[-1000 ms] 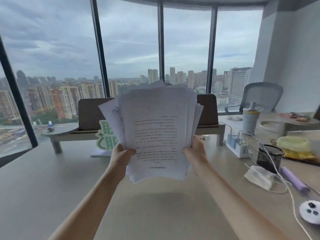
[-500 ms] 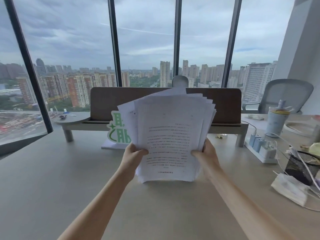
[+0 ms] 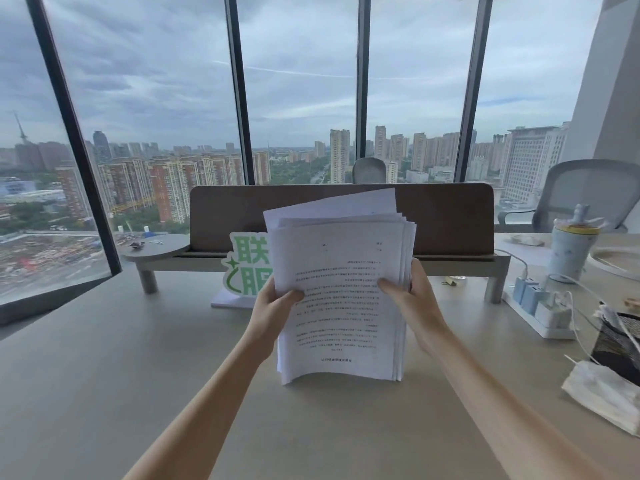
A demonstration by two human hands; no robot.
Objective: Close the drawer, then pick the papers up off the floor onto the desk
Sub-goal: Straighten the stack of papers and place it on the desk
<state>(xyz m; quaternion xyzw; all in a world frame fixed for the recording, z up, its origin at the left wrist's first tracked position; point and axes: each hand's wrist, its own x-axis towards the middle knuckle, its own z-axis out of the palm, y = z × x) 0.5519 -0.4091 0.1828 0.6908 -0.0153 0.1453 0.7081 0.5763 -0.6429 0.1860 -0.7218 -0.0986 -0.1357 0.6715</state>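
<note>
1. The papers [image 3: 341,289] stand upright as one stack, bottom edge resting on the desk [image 3: 104,358].
2. The left hand [image 3: 273,303] clasps the stack's left edge, thumb across the front.
3. The right hand [image 3: 414,299] clasps the right edge likewise.
4. A green-lettered sign [image 3: 247,265] stands just behind.

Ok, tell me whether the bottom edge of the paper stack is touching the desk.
Touching, it seems. The head view shows the paper stack, held upright by the left hand and right hand, with its bottom edge curling against the desk.
</note>
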